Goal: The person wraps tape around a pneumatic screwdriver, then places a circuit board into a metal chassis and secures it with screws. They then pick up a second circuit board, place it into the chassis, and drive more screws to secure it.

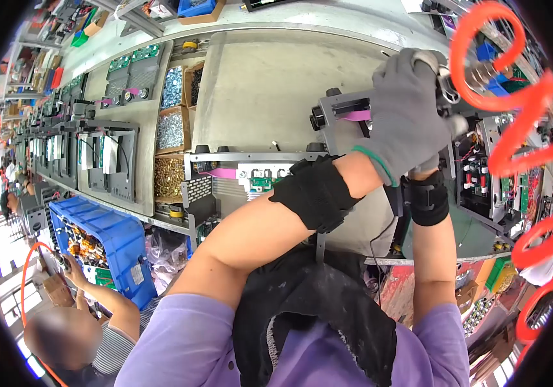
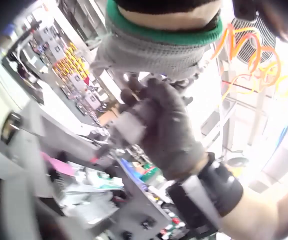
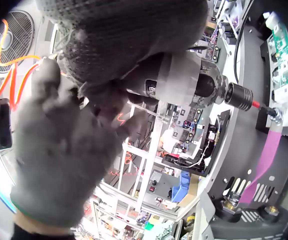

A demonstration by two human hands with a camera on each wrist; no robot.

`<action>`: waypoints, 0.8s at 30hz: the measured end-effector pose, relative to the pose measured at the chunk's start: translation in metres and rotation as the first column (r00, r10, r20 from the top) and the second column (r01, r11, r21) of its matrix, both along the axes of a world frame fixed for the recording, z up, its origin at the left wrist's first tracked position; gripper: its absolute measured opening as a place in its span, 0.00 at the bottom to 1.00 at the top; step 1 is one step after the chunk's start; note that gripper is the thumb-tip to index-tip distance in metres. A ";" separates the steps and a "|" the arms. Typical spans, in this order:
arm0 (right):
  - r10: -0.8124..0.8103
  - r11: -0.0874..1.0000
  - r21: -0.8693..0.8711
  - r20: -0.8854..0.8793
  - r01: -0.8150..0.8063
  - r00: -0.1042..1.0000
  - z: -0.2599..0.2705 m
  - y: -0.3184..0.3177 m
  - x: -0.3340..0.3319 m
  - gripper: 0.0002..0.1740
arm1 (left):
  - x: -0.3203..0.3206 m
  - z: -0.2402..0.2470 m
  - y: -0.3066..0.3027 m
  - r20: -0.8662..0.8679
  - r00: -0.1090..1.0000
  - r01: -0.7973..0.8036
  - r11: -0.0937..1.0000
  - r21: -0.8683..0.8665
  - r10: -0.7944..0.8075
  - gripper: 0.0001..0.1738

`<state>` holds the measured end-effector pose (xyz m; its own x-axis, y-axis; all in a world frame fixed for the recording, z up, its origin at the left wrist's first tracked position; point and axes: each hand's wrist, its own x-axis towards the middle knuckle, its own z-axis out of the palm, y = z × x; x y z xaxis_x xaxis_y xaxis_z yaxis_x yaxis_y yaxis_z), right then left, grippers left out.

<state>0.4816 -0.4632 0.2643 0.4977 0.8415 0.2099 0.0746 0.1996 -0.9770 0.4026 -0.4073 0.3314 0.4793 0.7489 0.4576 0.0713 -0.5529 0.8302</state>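
Observation:
My gloved right hand (image 2: 169, 135) grips the body of an air screwdriver (image 3: 179, 82). Its tip meets a screw (image 3: 277, 116) at the end of a pink ribbon (image 3: 264, 162), beside a green circuit board (image 3: 284, 47) on a dark metal chassis (image 3: 244, 100). From above, the left hand (image 1: 408, 109) covers most of the right hand. Its fingers bend around the tool's rear, near the silver hose fitting (image 1: 449, 87). In the left wrist view, the left hand's green-edged glove (image 2: 159, 55) hangs above the right hand.
An orange coiled hose (image 1: 515, 161) loops down at right. Another chassis (image 1: 257, 171) with a pink ribbon lies near the bench's front edge. Boxes of screws (image 1: 173, 122) and more chassis units (image 1: 109, 158) stand left. A blue bin (image 1: 106, 226) and another person (image 1: 106, 322) are lower left.

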 end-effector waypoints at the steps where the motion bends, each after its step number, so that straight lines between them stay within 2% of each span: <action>1: -0.007 1.000 0.006 0.003 0.007 1.000 0.001 0.000 -0.001 0.20 | 0.005 0.000 -0.001 -0.049 0.999 -0.005 0.999 -0.041 0.003 0.33; 2: -0.013 1.000 0.016 0.007 0.013 1.000 0.002 0.000 0.001 0.20 | 0.009 0.001 -0.001 -0.100 0.995 -0.012 0.997 -0.080 0.004 0.33; 4: -0.019 1.000 0.023 0.036 0.019 0.999 0.000 0.001 0.002 0.21 | 0.009 0.008 0.001 -0.013 0.998 -0.068 0.970 -0.233 0.067 0.26; 5: -0.028 1.000 0.012 0.084 0.027 0.996 -0.001 0.002 0.006 0.21 | 0.006 0.010 0.001 0.184 0.981 -0.032 0.988 -0.153 0.060 0.25; 6: -0.024 0.999 -0.039 0.271 0.035 0.962 -0.006 0.003 0.015 0.21 | 0.002 0.018 0.009 0.178 0.982 -0.039 0.987 -0.154 0.067 0.25; 7: 0.005 0.993 -0.107 0.502 0.057 0.865 -0.008 0.003 0.026 0.22 | -0.002 0.027 0.022 0.045 0.987 0.159 0.915 -0.372 -0.153 0.26; 8: 0.044 0.987 -0.150 0.624 0.064 0.780 -0.010 0.002 0.032 0.22 | -0.006 0.032 0.032 -0.031 0.921 0.297 0.752 -0.589 -0.388 0.26; 9: 0.074 0.983 -0.174 0.690 0.066 0.720 -0.011 0.003 0.034 0.23 | -0.011 0.028 0.035 0.046 0.896 0.401 0.758 -0.514 -0.442 0.21; 10: 0.089 0.982 -0.184 0.659 0.045 0.746 -0.012 0.005 0.036 0.23 | -0.014 0.024 0.038 0.043 0.899 0.394 0.762 -0.513 -0.436 0.21; 11: 0.091 0.985 -0.173 0.523 0.002 0.847 -0.013 0.005 0.035 0.24 | -0.016 0.021 0.042 0.099 0.859 0.477 0.718 -0.507 -0.502 0.21; 12: 0.080 0.995 -0.084 0.263 -0.060 0.962 -0.008 0.007 0.025 0.21 | -0.018 0.019 0.046 0.156 0.811 0.559 0.666 -0.494 -0.564 0.21; 13: 0.091 0.995 0.053 -0.045 -0.089 0.995 -0.004 0.008 0.016 0.18 | -0.021 0.019 0.052 0.157 0.812 0.557 0.669 -0.492 -0.562 0.21; 14: 0.119 0.980 0.191 -0.312 -0.060 0.942 0.001 0.010 0.007 0.15 | -0.028 0.018 0.060 0.071 0.768 0.623 0.717 -0.313 -0.637 0.21; 15: 0.097 0.981 0.191 -0.354 -0.030 0.930 -0.006 0.009 0.014 0.14 | -0.032 0.017 0.064 -0.033 0.726 0.678 0.724 -0.127 -0.687 0.21; 20: -0.017 0.977 0.166 -0.560 0.132 0.829 -0.046 0.004 0.047 0.09 | -0.022 0.005 0.060 -0.002 0.801 0.598 0.800 -0.054 -0.599 0.22; 22: -0.041 0.975 0.153 -0.581 0.159 0.813 -0.047 0.006 0.050 0.09 | -0.026 0.022 0.046 -0.206 0.933 0.304 0.953 0.008 -0.296 0.24; 23: -0.044 0.975 0.154 -0.565 0.158 0.824 -0.045 0.007 0.049 0.09 | -0.017 0.017 0.043 -0.317 0.905 0.280 0.958 -0.059 -0.284 0.43; 24: -0.046 0.976 0.155 -0.540 0.153 0.841 -0.042 0.011 0.047 0.09 | -0.008 0.011 0.037 -0.317 0.905 0.278 0.959 -0.061 -0.283 0.43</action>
<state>0.5284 -0.4524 0.2222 0.6560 0.7540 0.0353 -0.4144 0.3988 -0.8181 0.3947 -0.3702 0.3424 0.7892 0.5672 0.2354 0.1772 -0.5774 0.7970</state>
